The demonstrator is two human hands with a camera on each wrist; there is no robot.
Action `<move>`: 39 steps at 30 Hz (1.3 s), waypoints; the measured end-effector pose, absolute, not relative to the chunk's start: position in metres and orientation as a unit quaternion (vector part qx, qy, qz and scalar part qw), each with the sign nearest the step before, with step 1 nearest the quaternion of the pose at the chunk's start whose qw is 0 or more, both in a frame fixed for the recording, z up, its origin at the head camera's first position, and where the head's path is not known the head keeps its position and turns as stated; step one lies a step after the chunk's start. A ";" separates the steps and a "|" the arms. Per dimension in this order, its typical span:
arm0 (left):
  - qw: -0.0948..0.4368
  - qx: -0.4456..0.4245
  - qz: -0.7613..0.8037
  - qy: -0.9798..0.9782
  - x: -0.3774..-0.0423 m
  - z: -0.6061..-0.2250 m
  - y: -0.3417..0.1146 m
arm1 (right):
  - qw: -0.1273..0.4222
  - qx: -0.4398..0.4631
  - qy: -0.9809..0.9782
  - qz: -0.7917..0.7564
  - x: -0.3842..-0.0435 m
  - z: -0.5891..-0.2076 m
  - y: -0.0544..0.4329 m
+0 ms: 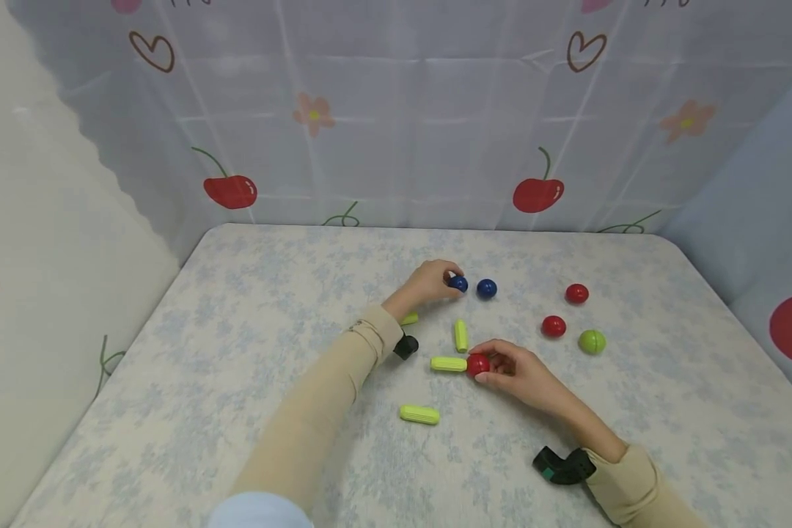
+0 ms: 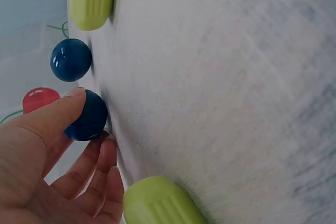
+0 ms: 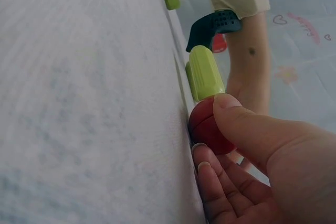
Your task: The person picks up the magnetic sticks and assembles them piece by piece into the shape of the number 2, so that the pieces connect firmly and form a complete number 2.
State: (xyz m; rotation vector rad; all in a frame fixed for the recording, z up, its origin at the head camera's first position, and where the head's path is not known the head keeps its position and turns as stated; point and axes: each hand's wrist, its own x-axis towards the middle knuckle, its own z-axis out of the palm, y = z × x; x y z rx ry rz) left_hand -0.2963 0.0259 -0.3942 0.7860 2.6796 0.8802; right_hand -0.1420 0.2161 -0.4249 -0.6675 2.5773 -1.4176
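Observation:
My left hand pinches a glossy dark blue ball between thumb and fingers, low over the table. A second blue ball sits just to its right. Nearer the front, my right hand grips a red ball with a seam round it, thumb on one side and fingertips on the other. The red ball meets the right end of a yellow-green ribbed stick, and the two line up. In the right wrist view, the thumb tip lies by the joint between red ball and stick.
Another ribbed stick lies behind the right hand's work, and one lies in front. A further stick is partly hidden by the left sleeve. Two red balls and a green ball rest at the right.

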 end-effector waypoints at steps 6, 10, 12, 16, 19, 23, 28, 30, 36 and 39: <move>0.080 0.267 0.331 0.902 -0.286 -0.391 0.012 | 0.067 -0.222 0.846 -0.480 -0.141 -0.424 0.215; 0.078 0.268 0.363 0.889 -0.268 -0.384 -0.011 | 0.071 -0.218 0.848 -0.478 -0.142 -0.423 0.215; 0.081 0.269 0.380 0.881 -0.257 -0.385 -0.025 | 0.073 -0.213 0.850 -0.476 -0.142 -0.423 0.215; 0.090 0.292 0.416 0.856 -0.235 -0.389 -0.050 | 0.075 -0.208 0.853 -0.472 -0.143 -0.424 0.216; 0.102 0.318 0.430 0.839 -0.219 -0.392 -0.064 | 0.076 -0.208 0.852 -0.475 -0.143 -0.426 0.217; 0.125 0.332 0.422 0.834 -0.202 -0.395 -0.074 | 0.077 -0.208 0.851 -0.476 -0.144 -0.426 0.217; 0.159 0.333 0.425 0.826 -0.192 -0.397 -0.076 | 0.076 -0.207 0.849 -0.480 -0.144 -0.425 0.217; 0.166 0.335 0.429 0.822 -0.190 -0.399 -0.076 | 0.079 -0.207 0.848 -0.482 -0.144 -0.425 0.217; 0.154 0.349 0.426 0.820 -0.190 -0.407 -0.074 | 0.080 -0.207 0.846 -0.485 -0.144 -0.425 0.217; 0.147 0.354 0.429 0.818 -0.188 -0.410 -0.072 | 0.079 -0.209 0.845 -0.486 -0.144 -0.425 0.217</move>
